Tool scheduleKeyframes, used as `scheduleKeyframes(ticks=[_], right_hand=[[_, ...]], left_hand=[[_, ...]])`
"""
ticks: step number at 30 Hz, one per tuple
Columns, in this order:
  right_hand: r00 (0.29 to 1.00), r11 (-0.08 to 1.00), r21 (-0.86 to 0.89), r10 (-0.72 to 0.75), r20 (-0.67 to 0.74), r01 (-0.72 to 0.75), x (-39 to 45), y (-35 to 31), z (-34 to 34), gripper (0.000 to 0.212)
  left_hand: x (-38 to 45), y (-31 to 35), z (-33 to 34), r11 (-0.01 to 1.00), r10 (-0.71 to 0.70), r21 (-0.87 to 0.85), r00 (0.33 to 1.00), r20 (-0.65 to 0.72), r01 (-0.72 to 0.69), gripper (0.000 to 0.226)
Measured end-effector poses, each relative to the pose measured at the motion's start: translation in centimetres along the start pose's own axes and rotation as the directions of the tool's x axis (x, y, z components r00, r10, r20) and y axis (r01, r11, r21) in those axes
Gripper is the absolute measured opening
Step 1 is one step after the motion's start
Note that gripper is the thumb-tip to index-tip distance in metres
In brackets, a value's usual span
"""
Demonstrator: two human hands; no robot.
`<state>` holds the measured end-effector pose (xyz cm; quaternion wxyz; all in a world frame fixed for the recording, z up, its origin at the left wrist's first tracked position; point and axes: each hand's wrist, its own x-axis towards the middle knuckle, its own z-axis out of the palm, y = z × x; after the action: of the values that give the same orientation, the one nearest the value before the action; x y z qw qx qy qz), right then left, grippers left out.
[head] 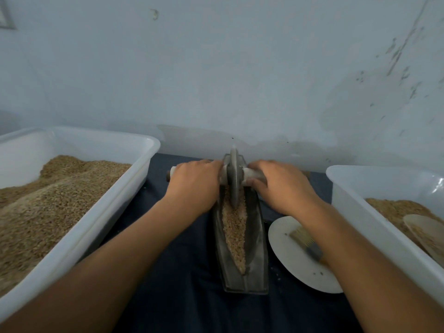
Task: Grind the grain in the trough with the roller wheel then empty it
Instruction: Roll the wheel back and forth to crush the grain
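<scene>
Trough (254, 260): dark metal, boat-shaped, lying lengthwise at centre frame on the desk (182, 296), which is covered in dark blue cloth.
Grain (234, 227): a tan strip along the trough channel, from under the wheel down to the near tip.
Roller wheel (234, 179): grey disc standing on edge in the far end of the trough, rim in the grain, a pale axle handle running out on each side.
Left hand (194, 183): clenched over the left axle handle, knuckles up, close against the disc; the handle's end pokes out past the hand.
Right hand (281, 186): clenched over the right axle handle, thumb tucked beneath it.
Left tub (101, 212): white plastic, left of frame, heaped with tan grain, just beside the trough.
Right tub (355, 212): white plastic, right of frame, holding a lower layer of grain and a pale scoop (425, 231) lying in it.
Plate (293, 265): white, on the desk between trough and right tub, partly under the right forearm.
Brush (305, 241): pale bristles, dark ferrule, lying on the plate.
Wall (216, 68): pale blue, scuffed at upper right of frame.
</scene>
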<state>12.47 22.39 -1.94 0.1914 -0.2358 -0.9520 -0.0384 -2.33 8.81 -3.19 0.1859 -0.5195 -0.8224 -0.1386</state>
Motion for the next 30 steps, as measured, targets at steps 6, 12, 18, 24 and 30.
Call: scheduleKeyframes(ticks=[6,12,18,24,30], right_hand=[[0.967,0.998,-0.051,-0.020,0.255,0.034,-1.2,-1.0,-3.8,0.024],[0.926,0.983,-0.129,-0.078,0.368,0.134,-3.4,-3.0,-7.6,0.044],[0.928,0.997,-0.031,-0.055,0.368,0.072,-2.8,-3.2,-6.9,0.037],[0.958,0.997,0.066,0.028,0.286,-0.049,-1.1,-0.7,-3.0,0.027],[0.997,0.991,0.116,0.066,0.048,-0.072,-0.3,0.8,0.3,0.036]], left_hand=[[-1.5,2.3,-4.6,0.985,0.086,0.130,0.976,0.202,-0.113,0.007],[-4.0,3.9,-8.3,0.954,0.144,0.233,0.968,0.205,-0.191,0.036],[-3.6,2.6,-8.3,0.977,0.107,0.154,0.963,0.249,-0.149,0.046],[-1.6,2.1,-4.5,0.989,-0.010,0.145,0.993,0.121,-0.007,0.015],[0.0,0.6,0.5,1.000,0.029,0.001,0.995,-0.098,-0.029,0.018]])
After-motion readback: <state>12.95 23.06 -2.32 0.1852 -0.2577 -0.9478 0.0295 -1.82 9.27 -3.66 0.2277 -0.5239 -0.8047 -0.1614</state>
